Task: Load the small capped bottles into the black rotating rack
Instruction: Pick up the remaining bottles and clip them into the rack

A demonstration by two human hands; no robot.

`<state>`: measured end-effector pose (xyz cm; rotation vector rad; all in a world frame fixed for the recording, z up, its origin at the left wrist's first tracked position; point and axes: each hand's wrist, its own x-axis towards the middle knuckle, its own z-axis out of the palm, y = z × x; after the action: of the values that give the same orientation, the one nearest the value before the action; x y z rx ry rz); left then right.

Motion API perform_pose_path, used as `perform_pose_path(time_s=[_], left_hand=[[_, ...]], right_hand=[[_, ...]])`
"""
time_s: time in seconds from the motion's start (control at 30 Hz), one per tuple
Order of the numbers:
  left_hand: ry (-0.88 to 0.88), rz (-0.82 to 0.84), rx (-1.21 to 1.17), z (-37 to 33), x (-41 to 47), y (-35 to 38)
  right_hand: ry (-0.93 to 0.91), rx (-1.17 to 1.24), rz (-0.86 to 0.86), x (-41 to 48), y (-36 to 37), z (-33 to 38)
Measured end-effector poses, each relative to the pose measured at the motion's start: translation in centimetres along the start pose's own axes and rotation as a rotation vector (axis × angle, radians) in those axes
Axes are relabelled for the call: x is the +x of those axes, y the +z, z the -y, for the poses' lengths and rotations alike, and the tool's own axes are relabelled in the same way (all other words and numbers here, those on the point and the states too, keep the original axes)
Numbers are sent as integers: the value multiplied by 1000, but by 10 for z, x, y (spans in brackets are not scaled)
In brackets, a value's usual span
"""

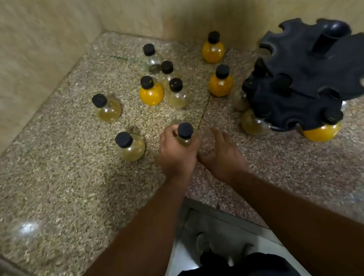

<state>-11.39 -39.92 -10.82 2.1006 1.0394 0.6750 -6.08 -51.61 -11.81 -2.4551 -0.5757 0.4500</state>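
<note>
Speckled stone counter (64,179) meets tiled walls. Near its front edge our left hand (175,155) closes around a pale bottle (185,135), apparently to lift it; right hand (222,155) hovers loosely open, empty. Black rack (312,66) waits toward the right edge, partly filled.

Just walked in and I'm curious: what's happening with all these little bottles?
A person is loading small capped bottles into a black rotating rack on a speckled counter. The left hand grips a pale bottle by its neck; the right hand hangs open beside it. A few bottles already hang in the rack's lower tier, and nine more wait on the counter.
</note>
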Motion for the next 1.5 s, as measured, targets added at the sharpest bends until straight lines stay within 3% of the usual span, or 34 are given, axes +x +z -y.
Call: perform_pose_path(time_s=[0.2, 0.43, 0.6, 0.7, 0.77, 0.83, 1.03, 1.33, 1.5], left_hand=[[110, 163, 38, -20, -32, 22], [212, 465, -62, -42, -64, 42], [9, 507, -271, -77, -79, 67], [-258, 469, -424, -104, -78, 86], [-562, 620, -478, -120, -74, 95], [-758, 786, -536, -132, -72, 100], [-768, 859, -611, -154, -67, 115], [-706, 914, -463, -151, -62, 125], [-686, 937, -439, -154, -59, 126]], right_hand=[[-52, 105, -48, -8, -26, -30], [-58, 152, -226, -37, -48, -74], [30, 102, -394, -52, -75, -108], [58, 109, -468, -55, -95, -122], [90, 111, -496, -55, -110, -129], [117, 117, -513, -53, -122, -133], [141, 180, -503, -40, -136, -143], [235, 268, -496, -20, -144, -144], [307, 189, -500, -16, -147, -139]])
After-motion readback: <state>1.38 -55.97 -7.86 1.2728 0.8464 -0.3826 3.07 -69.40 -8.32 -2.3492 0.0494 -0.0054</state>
